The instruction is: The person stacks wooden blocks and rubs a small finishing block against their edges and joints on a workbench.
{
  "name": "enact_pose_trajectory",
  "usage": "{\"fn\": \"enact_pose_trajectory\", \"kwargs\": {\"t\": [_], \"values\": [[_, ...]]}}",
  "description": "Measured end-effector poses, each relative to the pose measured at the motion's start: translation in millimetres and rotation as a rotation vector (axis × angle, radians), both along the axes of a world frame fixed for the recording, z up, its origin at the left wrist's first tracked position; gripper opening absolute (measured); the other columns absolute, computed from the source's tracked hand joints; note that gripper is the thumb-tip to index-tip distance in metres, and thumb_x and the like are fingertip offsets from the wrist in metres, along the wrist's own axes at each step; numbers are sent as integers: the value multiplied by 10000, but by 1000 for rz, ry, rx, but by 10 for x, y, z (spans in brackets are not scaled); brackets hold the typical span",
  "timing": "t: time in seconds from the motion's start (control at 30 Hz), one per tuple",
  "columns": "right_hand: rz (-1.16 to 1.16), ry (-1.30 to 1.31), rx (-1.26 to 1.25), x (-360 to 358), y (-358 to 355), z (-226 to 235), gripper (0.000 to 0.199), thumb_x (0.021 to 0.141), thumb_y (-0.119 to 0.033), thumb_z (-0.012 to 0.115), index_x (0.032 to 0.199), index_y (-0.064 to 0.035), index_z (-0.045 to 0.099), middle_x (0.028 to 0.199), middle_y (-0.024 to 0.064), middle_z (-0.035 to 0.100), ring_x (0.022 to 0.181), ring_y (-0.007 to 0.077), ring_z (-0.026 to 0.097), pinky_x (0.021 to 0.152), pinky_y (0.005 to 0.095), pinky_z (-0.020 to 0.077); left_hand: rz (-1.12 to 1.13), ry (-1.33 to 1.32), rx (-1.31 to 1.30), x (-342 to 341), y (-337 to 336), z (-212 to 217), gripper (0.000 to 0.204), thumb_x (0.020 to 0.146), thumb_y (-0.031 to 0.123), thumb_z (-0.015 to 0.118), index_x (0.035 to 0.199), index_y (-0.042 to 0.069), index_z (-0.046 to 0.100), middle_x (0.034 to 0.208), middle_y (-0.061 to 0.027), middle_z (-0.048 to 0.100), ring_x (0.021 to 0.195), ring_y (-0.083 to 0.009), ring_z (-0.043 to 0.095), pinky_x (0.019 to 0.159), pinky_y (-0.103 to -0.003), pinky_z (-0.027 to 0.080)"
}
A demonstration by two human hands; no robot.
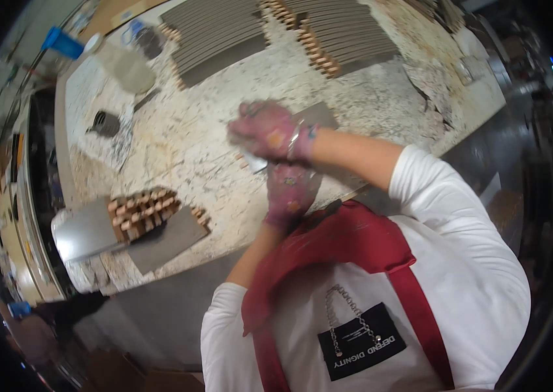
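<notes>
At frame center, the gloved right hand [268,130] and the gloved left hand [288,191] both close on 1 grey sheet [319,115] above the speckled stone counter [191,144], with stacked grey sheets [224,36] at upper frame.

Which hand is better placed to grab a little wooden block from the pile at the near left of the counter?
Probably the left. The left hand is on the pile's side, with open counter between it and the wooden blocks. The right hand reaches across farther back, over the grey plate.
</notes>
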State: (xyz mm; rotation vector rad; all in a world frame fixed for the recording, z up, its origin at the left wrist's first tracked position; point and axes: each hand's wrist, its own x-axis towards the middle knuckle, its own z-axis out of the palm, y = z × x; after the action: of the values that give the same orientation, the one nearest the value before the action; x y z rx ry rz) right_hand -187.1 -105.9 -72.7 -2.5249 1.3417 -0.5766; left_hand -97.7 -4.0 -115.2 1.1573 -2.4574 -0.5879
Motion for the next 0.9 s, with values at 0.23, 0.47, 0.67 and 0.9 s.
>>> {"fn": "enact_pose_trajectory", "kwargs": {"t": [0.23, 0.47, 0.67, 0.9], "values": [[-297, 17, 273, -864, 223, 38, 202, 844, -294, 644, 1010, -180, 635, 982, 123, 603, 932, 333, 624, 765, 454, 502, -25, -58, -347, 6, -63, 158, 523, 782, 317, 722, 1182, -8, 633, 1332, -150, 549, 1274, -384, 454, 1071, -536, 396], [-607, -134, 172, -2276, 723, 154, 262, 872, -228, 688, 1109, -117, 669, 1027, 140, 625, 949, 335, 639, 856, 414, 520, -38, -170, -111, 70, -261, 407, 603, 814, 359, 730, 1324, 79, 571, 1375, -145, 520, 1302, -345, 446, 1106, -505, 361], [-515, -533, 283, -2166, 972, 246, 378, 887, -207, 695, 1216, -32, 632, 1113, 118, 609, 1064, 238, 582, 966, 345, 449, -37, -275, 66, 185, -661, 690, 638, 846, 335, 741, 1408, 119, 529, 1330, -176, 553, 1207, -344, 541, 1051, -431, 432], [-531, -749, 409, -2039, 868, 245, 470, 891, -370, 720, 1215, -37, 648, 1199, 125, 639, 1140, 244, 598, 985, 336, 455, -81, -108, 244, 458, -1346, 681, 485, 953, 302, 586, 1395, 109, 541, 1351, -171, 594, 1292, -302, 541, 1073, -398, 426]]}}
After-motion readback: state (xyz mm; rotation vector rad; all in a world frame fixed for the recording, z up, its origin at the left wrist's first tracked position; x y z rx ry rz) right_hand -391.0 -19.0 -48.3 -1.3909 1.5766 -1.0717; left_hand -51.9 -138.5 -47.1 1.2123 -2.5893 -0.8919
